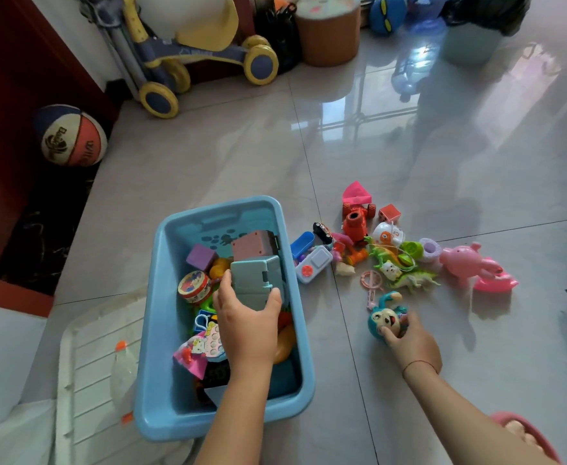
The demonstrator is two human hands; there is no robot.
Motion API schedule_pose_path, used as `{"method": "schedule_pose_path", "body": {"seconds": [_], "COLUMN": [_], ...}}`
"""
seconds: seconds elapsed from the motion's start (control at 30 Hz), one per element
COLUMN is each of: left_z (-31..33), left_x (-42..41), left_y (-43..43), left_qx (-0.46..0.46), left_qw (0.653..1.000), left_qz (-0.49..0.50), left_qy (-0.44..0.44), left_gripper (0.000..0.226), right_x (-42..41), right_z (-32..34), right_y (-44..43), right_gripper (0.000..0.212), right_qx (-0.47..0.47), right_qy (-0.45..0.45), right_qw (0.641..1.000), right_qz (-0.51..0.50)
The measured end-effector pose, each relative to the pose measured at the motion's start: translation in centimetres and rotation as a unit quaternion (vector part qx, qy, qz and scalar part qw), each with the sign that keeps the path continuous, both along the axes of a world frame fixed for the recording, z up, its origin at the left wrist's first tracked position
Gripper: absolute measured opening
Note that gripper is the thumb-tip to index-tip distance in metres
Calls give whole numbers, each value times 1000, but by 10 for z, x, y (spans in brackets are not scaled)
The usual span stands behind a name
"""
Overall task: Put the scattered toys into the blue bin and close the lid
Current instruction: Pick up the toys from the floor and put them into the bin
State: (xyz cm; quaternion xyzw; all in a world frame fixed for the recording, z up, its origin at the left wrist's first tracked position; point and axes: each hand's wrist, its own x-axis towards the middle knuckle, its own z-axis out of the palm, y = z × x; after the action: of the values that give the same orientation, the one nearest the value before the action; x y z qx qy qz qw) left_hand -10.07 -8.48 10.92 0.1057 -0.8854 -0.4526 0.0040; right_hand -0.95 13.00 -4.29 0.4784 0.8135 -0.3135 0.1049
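A glossy tiled floor (241, 156) runs back to a basketball (70, 135) at the far left, and the blue bin (156, 330) stands open on it left of centre, already partly filled with toys. Over the bin the left hand (248, 317) grips a grey-green toy box (255, 273), fingers and thumb curled round its sides. To the right of the bin, the right hand (412, 340) clutches a blue doll (387, 317) low at the floor, with the scattered toys (386, 253) heaped just beyond it.
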Motion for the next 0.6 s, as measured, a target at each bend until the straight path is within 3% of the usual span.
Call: {"method": "schedule_pose_path", "body": {"seconds": [0.17,0.43,0.6], "left_z": [-1,-3,-3], "left_x": [1,7,5], "left_y": [-1,2,14], "left_qx": [2,-4,-10], "left_qw": [1000,1000,1000], "left_qz": [-7,-7,-12], "left_qy": [4,-1,-2], "left_gripper": [79,80,79], "right_x": [4,10,15], "right_z": [-6,-7,-15], "right_y": [1,7,17], "right_gripper": [35,48,38], "right_qx": [-10,19,-25], "right_qy": [-28,22,44], "right_qw": [999,999,997], "right_qz": [19,-14,-57]}}
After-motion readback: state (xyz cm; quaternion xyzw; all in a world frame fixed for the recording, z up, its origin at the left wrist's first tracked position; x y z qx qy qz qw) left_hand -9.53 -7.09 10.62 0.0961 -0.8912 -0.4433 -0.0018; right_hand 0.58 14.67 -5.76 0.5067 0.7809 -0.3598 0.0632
